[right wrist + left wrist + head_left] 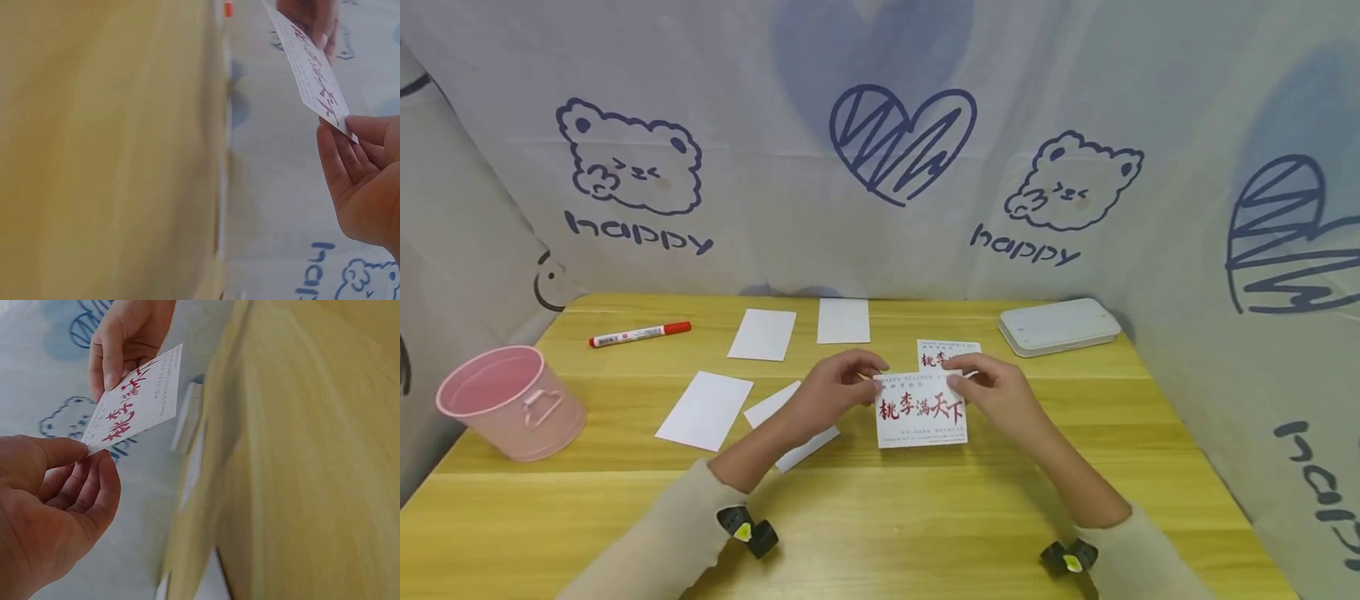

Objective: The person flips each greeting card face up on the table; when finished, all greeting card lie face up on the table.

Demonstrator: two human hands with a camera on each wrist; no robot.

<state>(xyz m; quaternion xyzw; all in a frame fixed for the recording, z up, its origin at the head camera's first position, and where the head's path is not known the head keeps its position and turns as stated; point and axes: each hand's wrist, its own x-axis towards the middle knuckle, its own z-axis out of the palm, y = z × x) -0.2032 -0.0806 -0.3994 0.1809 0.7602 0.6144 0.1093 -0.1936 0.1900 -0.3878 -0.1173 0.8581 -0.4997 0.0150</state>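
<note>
A white card point(921, 421) with red Chinese characters and small print is held up over the wooden table by both hands. My left hand point(838, 387) pinches its upper left corner between thumb and fingers. At the upper right corner, my right hand point(996, 385) grips it the same way. Both wrist views show the card point(140, 400) tilted, with thumbs on the printed face and fingers behind. A second card point(931, 357) with matching red print lies on the table behind it, partly covered by the right hand and the held card.
Several blank white cards point(706, 410) lie at the left and back of the table point(895, 533); one is partly under the left forearm. A pink bucket point(512, 404) stands at far left, a red-capped marker point(640, 334) behind it. At back right sits a white case point(1060, 325).
</note>
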